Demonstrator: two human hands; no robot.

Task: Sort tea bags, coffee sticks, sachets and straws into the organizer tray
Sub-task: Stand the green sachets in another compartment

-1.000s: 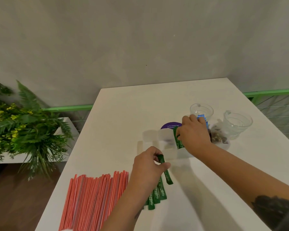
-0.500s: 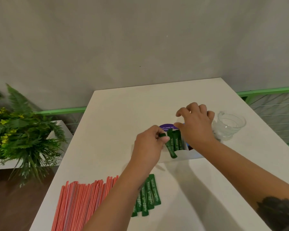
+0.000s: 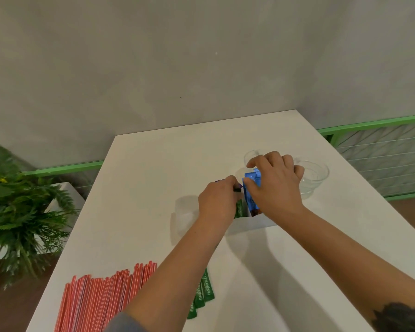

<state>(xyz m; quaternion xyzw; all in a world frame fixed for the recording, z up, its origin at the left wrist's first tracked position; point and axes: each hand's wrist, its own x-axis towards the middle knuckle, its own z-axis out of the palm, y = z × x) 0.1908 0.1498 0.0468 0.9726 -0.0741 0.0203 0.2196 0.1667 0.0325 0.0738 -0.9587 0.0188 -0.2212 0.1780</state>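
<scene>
A clear organizer tray (image 3: 243, 226) sits mid-table on the white table (image 3: 153, 168). My left hand (image 3: 217, 200) holds a green stick (image 3: 239, 209) down inside a tray compartment, among other green sticks. My right hand (image 3: 274, 188) rests over the tray, its fingers and thumb touching the upright blue sachets (image 3: 252, 190) in the neighbouring compartment. A few green sticks (image 3: 204, 293) lie loose on the table near my left forearm. A wide row of red striped straws (image 3: 101, 300) lies at the front left.
Two clear glass cups (image 3: 314, 178) stand behind and right of the tray, one (image 3: 252, 155) mostly hidden by my right hand. A fern plant in a white planter (image 3: 19, 212) stands off the table's left edge. A grey wall backs the table.
My left hand carried a green stick from the loose pile up to the tray and lowered it in. My right hand shifted from the green sticks to the blue sachets.
</scene>
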